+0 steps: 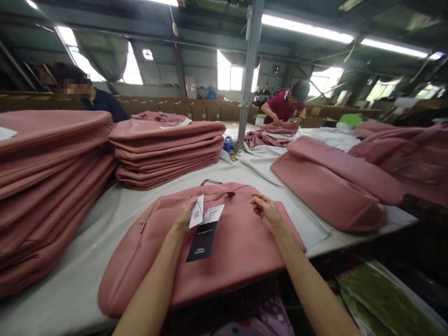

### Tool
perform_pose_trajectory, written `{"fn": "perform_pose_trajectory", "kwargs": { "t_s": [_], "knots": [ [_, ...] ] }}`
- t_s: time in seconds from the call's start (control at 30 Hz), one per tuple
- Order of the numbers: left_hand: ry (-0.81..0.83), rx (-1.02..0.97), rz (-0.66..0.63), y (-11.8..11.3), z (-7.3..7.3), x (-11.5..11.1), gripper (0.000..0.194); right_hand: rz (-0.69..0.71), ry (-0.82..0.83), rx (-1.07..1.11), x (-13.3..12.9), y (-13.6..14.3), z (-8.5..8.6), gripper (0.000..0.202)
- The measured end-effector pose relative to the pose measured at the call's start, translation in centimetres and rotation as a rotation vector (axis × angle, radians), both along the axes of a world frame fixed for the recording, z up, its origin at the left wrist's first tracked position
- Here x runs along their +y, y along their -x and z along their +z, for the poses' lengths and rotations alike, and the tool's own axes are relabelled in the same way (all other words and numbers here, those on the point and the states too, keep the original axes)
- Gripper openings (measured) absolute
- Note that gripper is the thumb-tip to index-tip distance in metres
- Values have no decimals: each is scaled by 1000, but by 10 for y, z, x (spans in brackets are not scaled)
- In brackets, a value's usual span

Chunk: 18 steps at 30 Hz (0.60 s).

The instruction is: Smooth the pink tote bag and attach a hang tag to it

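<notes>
A pink bag lies flat in front of me, with a small loop handle at its far edge. My left hand is closed on a white hang tag printed with a code square. Beside it a black and white hang tag rests on the bag, and a thin dark cord shows near the two tags. Above the bag's right part, my right hand has its fingers curled and pinched together. Whatever is between those fingertips, if anything, is too small to make out.
Piles of pink bags stand on the left of the white-covered table. More pink bags lie to the right. A metal post rises beyond a blue object. Two people work behind the table; one handles pink pieces.
</notes>
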<state>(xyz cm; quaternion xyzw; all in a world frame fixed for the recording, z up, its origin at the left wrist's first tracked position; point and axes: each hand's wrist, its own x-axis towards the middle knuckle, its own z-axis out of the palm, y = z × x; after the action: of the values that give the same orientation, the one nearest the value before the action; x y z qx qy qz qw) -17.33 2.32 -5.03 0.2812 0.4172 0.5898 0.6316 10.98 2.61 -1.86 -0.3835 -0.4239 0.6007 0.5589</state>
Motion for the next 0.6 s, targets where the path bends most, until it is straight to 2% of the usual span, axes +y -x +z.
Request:
{"fn": "perform_pose_trajectory", "kwargs": {
  "t_s": [0.13, 0.23, 0.4, 0.5, 0.6],
  "knots": [
    [-15, 20, -34, -3, 1, -3, 21, 23, -33, -67, -1, 2, 12, 42],
    [-67, 66, -68, -14, 5, -9, 27, 139, -36, -165, -5, 23, 8, 45],
    [-133, 126, -52, -23, 13, -12, 34, 305, -115, -325, -14, 62, 0, 48],
    [-123, 109, -70, -18, 14, -13, 34, 334, -166, -403, -13, 70, -1, 46],
    [-75, 55, -152, -11, 10, -13, 40, 330, -191, -457, -10, 72, -1, 43]
  ]
}}
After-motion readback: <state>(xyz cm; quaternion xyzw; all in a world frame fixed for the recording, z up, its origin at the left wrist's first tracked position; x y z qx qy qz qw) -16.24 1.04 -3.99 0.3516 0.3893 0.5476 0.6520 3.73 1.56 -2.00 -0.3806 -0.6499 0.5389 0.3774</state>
